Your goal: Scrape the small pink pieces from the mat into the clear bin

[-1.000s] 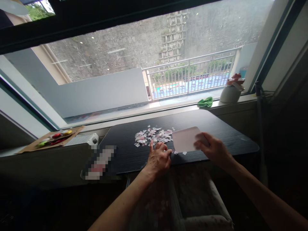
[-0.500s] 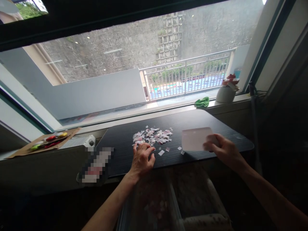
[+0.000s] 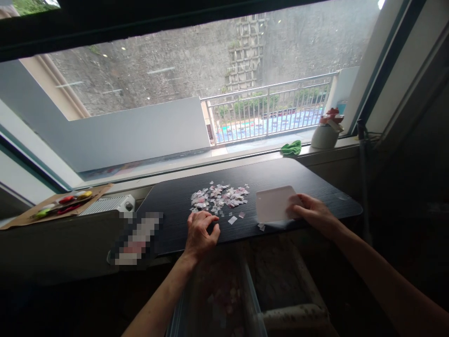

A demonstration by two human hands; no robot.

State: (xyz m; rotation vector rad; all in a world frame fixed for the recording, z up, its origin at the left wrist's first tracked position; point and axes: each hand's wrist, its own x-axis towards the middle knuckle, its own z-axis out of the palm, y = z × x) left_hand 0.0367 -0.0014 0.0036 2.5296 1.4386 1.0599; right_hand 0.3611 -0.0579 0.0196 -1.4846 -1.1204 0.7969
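On the black tabletop lies a loose pile of small white and pinkish paper scraps. My left hand rests at the pile's near edge, fingers bent and thumb apart, with nothing visible in it. A thin white rectangular plate with rounded corners, its exact kind unclear, is gripped at its right edge by my right hand. The plate is tilted low over the table, right of the pile. A few stray scraps lie between pile and plate, and others show by the plate's lower edge.
Below the table's front edge stands a clear plastic bin with scraps inside, dim. A green cloth and a white jug-like container sit on the windowsill. At left are cardboard with coloured items and a white radiator.
The white plate in my right hand has moved left and slightly down, towards the stray scraps. My left hand's fingers have curled a little more. The whole view has shifted slightly.
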